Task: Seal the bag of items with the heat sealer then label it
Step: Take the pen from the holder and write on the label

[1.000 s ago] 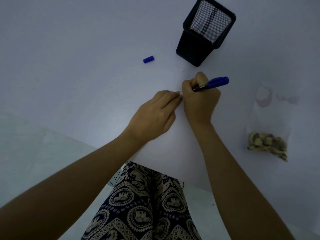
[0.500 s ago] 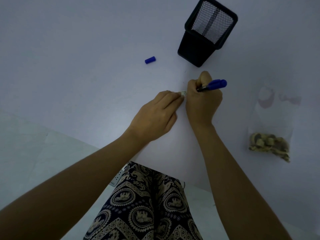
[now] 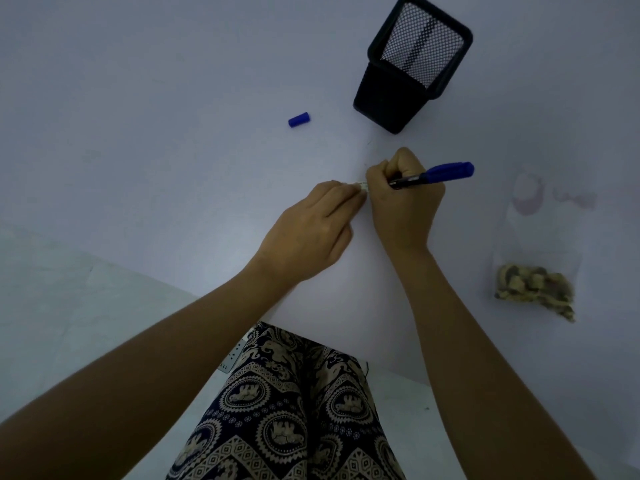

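Note:
My right hand (image 3: 403,202) grips a blue marker (image 3: 440,173), tip down and hidden behind the fingers. My left hand (image 3: 311,233) lies palm down beside it, its fingertips pressing a small white label (image 3: 361,184) flat on the white table (image 3: 173,133); only a sliver of the label shows between the hands. The clear bag (image 3: 540,237) lies flat to the right, apart from both hands, with brownish items (image 3: 535,287) bunched at its near end. The marker's blue cap (image 3: 299,119) lies loose on the table beyond my left hand. No heat sealer is in view.
A black mesh pen holder (image 3: 412,64) stands at the back, just beyond my right hand. The table's near edge runs diagonally over my patterned trousers (image 3: 287,410). A power strip (image 3: 235,358) shows under the table edge.
The marker's rear end has swung slightly as my right hand shifts over the label. My left hand stays pressed on the label. The bag and cap have not moved.

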